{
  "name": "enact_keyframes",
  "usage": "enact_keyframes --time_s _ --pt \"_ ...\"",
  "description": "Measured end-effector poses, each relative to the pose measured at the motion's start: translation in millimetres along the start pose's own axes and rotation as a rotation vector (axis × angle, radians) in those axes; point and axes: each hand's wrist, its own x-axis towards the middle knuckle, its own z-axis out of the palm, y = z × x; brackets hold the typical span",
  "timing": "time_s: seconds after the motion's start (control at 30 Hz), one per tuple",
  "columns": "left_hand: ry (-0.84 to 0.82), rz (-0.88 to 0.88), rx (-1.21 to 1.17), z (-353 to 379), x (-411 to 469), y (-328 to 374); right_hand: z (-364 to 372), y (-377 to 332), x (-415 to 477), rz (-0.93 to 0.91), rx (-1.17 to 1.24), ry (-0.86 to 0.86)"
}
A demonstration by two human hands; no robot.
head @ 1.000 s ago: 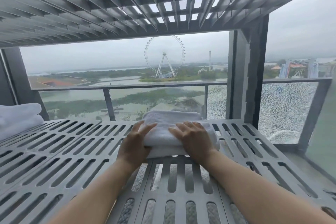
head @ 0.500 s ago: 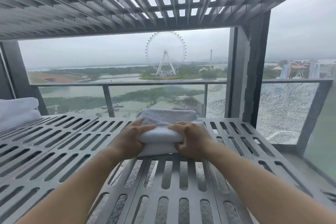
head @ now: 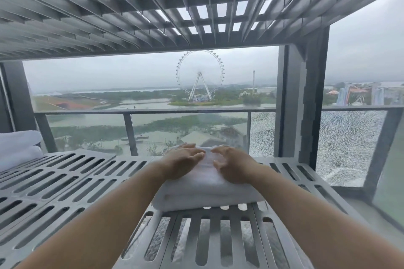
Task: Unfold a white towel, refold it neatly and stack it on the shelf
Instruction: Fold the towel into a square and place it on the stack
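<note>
A folded white towel [head: 205,190] lies on the grey slotted metal shelf [head: 72,183], in the middle of the view. My left hand [head: 183,162] rests palm down on the towel's top left, fingers spread and pointing right. On the top right my right hand [head: 232,165] hovers with curled, parted fingers that touch the cloth lightly. Neither hand closes around the towel. Its far edge is hidden behind my hands.
More folded white towels [head: 17,150] are stacked at the shelf's far left. Another slotted shelf [head: 153,6] hangs close overhead. A grey upright post [head: 303,105] stands at the back right. Behind the shelf runs a glass balcony railing [head: 175,111], with a cracked pane [head: 347,146] at the right.
Both hands let go of the towel's front fold and moved up onto its top, fingers opening. The towel now lies nearer to me and appears larger.
</note>
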Motion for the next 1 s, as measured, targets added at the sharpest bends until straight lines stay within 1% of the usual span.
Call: enact_keyframes --time_s 0.07,0.17,0.23,0.37,0.53,0.63,0.73,0.9,1.0 --pt "0.001 0.009 0.056 0.7 12.6 -2.6 4.0 0.4 10.7 0.02 -0.016 -0.016" --pt "0.054 -0.02 0.099 4.0 26.8 -5.1 9.7 -0.3 25.7 0.061 -0.064 -0.029" --pt "0.06 -0.033 0.156 7.9 32.9 -7.4 13.1 0.0 33.0 0.086 -0.061 -0.05" --pt "0.039 -0.024 0.292 16.8 32.5 -21.3 16.7 1.7 42.1 0.019 -0.044 -0.08" --pt "0.073 -0.053 0.276 14.7 27.6 -32.5 15.9 3.8 47.1 -0.108 0.043 -0.031" --pt "0.076 -0.057 0.289 14.2 26.5 -30.3 16.2 10.8 44.9 -0.136 0.088 0.0" --pt "0.076 -0.075 0.288 14.2 24.8 -27.0 15.2 16.0 43.9 -0.157 0.079 -0.017" --pt "0.081 -0.1 0.291 12.2 21.4 -22.9 4.5 21.4 43.7 -0.114 0.062 -0.073" --pt "0.042 -0.102 0.296 8.1 22.4 -17.3 -7.9 26.8 39.6 -0.077 0.125 -0.124"
